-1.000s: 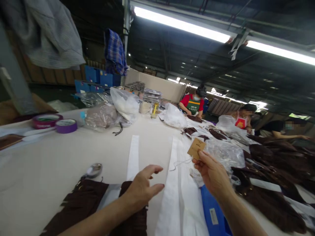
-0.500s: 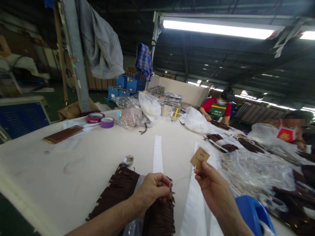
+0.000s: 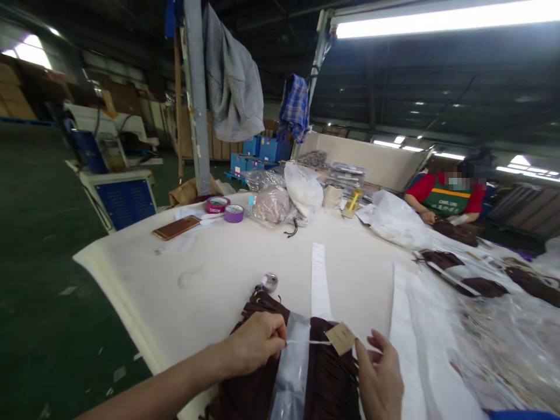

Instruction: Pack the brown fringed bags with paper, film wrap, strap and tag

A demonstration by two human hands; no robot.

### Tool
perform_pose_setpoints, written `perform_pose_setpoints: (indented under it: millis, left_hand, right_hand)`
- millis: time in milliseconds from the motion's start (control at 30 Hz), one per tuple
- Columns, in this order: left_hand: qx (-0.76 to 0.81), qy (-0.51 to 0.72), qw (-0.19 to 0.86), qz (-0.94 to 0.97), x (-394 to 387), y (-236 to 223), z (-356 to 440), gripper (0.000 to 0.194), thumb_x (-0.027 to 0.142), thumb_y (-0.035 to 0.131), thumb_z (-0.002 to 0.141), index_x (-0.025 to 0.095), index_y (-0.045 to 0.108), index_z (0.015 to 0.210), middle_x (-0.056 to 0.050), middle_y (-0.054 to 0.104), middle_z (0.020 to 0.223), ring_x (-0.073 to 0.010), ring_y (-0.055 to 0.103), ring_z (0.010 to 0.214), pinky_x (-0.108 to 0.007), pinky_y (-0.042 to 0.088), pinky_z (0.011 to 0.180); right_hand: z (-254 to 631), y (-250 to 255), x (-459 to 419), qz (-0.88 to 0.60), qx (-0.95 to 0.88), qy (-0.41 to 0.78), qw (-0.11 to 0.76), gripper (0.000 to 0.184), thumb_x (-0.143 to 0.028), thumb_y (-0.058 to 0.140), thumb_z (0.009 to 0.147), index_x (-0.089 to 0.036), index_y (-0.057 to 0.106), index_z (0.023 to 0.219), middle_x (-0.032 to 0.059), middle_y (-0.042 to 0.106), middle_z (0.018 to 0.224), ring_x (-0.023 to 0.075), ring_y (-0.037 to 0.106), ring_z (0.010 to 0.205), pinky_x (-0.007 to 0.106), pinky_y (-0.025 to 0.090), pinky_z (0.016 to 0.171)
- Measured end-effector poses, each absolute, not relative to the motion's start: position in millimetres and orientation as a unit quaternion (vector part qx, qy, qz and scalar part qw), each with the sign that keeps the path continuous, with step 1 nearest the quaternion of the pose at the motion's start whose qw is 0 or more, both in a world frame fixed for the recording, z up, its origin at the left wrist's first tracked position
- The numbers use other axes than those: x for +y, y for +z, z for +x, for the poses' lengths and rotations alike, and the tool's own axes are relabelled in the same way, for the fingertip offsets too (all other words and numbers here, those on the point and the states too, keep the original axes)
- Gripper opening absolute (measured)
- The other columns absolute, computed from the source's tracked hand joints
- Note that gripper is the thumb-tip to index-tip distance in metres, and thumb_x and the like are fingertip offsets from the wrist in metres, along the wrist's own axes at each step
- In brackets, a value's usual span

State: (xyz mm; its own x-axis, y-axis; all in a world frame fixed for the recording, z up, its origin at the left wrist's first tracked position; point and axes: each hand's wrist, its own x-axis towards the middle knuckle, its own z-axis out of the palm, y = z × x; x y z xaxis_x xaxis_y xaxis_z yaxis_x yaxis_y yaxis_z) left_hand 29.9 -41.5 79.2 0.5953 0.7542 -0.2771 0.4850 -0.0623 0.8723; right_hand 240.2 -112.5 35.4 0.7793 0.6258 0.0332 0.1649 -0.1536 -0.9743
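A brown fringed piece lies at the table's near edge, with a strip of clear plastic down its middle. My left hand is closed in a pinch on a thin white string. The string runs almost straight across the plastic to a square tan hang tag over the brown piece's right half. My right hand is beside the tag, fingers apart, one fingertip at the tag's right corner. Whether that fingertip presses on the tag is unclear. A round metal object sits at the piece's top left corner.
White strips lie on the table. Tape rolls and a phone are at far left; bagged goods stand behind. Plastic bags cover the right side. A co-worker handles brown pieces across the table.
The view has swung left. The tag has come down from my right hand's raised grip to over the brown piece, and that hand's fingers have spread. My left hand still pinches the string.
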Motion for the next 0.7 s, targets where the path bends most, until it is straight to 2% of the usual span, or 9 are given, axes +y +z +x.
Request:
perform_pose_setpoints:
  millis: [67,133,233,400,500,567,700]
  left_hand:
    - [0.413,0.128,0.505,0.747,-43.2,81.7,27.9,0.011,0.013,0.045,0.065,0.015,0.055,0.071,0.004,0.053,0.056,-0.0087,0.044,0.045,-0.019,0.029,0.045]
    - [0.389,0.148,0.496,0.762,-44.1,82.4,26.9,0.013,0.012,0.046,0.066,0.016,0.057,0.073,0.004,0.053,0.057,-0.0092,0.046,0.049,-0.018,0.031,0.048]
    - [0.375,0.186,0.503,0.756,-42.4,77.0,23.2,0.019,0.009,0.043,0.065,0.016,0.058,0.075,0.003,0.056,0.061,-0.01,0.05,0.055,-0.018,0.034,0.052]
    - [0.421,0.173,0.597,0.661,-34.3,62.0,10.9,0.013,0.012,0.044,0.063,0.015,0.052,0.072,0.005,0.047,0.051,-0.0095,0.045,0.045,-0.018,0.03,0.042]
    - [0.43,0.16,0.625,0.631,-24.6,60.0,5.2,0.011,0.013,0.044,0.066,0.015,0.051,0.073,0.005,0.046,0.05,-0.0102,0.047,0.045,-0.018,0.033,0.045]
    - [0.452,0.173,0.538,0.69,-13.5,61.7,4.2,0.01,0.012,0.045,0.068,0.015,0.054,0.072,0.003,0.053,0.059,-0.0116,0.052,0.056,-0.02,0.038,0.054]
    - [0.484,0.147,0.265,0.821,13.0,61.8,16.5,0.01,0.019,0.051,0.076,0.014,0.06,0.074,-0.005,0.06,0.081,-0.0185,0.055,0.079,-0.029,0.041,0.073]
  right_hand:
    - [225.4,42.6,-114.6,-0.726,-0.404,0.157,0.534,0.049,-0.046,0.063,0.066,-0.019,0.054,0.107,0.0038,0.062,0.084,0.0156,0.055,0.063,0.028,0.045,0.06]
    - [202.0,49.8,-113.3,-0.664,-0.511,0.268,0.476,0.05,-0.049,0.053,0.075,-0.019,0.053,0.115,0.0039,0.064,0.079,0.0162,0.057,0.06,0.028,0.046,0.06]
    - [167.0,52.2,-105.7,-0.602,-0.548,0.416,0.405,0.053,-0.053,0.044,0.079,-0.017,0.054,0.116,0.0029,0.065,0.07,0.017,0.06,0.059,0.026,0.047,0.058]
    - [152.1,36.2,-88.6,-0.592,-0.573,0.452,0.343,0.045,-0.055,0.043,0.079,-0.016,0.059,0.094,0.0014,0.062,0.058,0.0151,0.059,0.049,0.024,0.043,0.049]
    - [157.6,31.5,-80.5,-0.601,-0.589,0.437,0.319,0.038,-0.052,0.043,0.078,-0.019,0.061,0.08,-0.0012,0.057,0.049,0.013,0.054,0.043,0.021,0.039,0.045]
    - [161.0,32.7,-76.7,-0.619,-0.592,0.404,0.32,0.036,-0.05,0.043,0.079,-0.02,0.062,0.075,-0.0022,0.054,0.046,0.0121,0.051,0.042,0.021,0.036,0.044]
    - [166.6,34.4,-74.1,-0.649,-0.596,0.326,0.343,0.034,-0.05,0.044,0.078,-0.021,0.061,0.07,-0.0032,0.051,0.046,0.0116,0.049,0.044,0.02,0.035,0.046]
